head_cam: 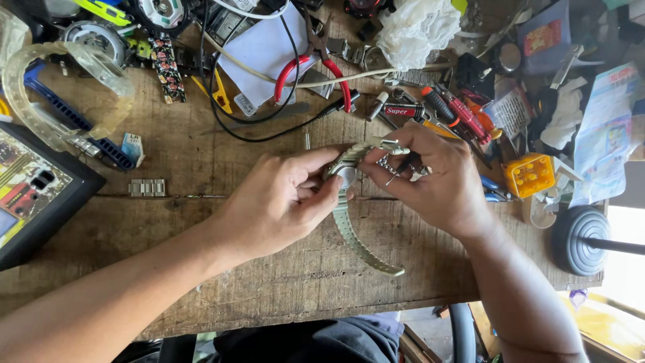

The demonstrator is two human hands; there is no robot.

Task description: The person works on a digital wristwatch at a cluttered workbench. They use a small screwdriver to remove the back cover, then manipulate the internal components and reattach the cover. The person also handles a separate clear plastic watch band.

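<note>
1. A worn wooden bench [269, 282] fills the view, its far edge heaped with tools.
2. Left hand [282, 202] pinches a watch [346, 176] above the bench's middle.
3. Right hand [437, 178] grips the watch's upper strap.
4. Red pliers [316, 64] and a black tray [33, 191] lie behind.

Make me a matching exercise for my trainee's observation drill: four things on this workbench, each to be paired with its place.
Things:
1. metal watch
2. red-handled pliers
3. yellow block
4. loose band links

Places:
A. far edge, over white paper
B. between left hand and right hand
C. bare wood left of the hands
D. right of the right hand

Pairs: 1-B, 2-A, 3-D, 4-C
</note>
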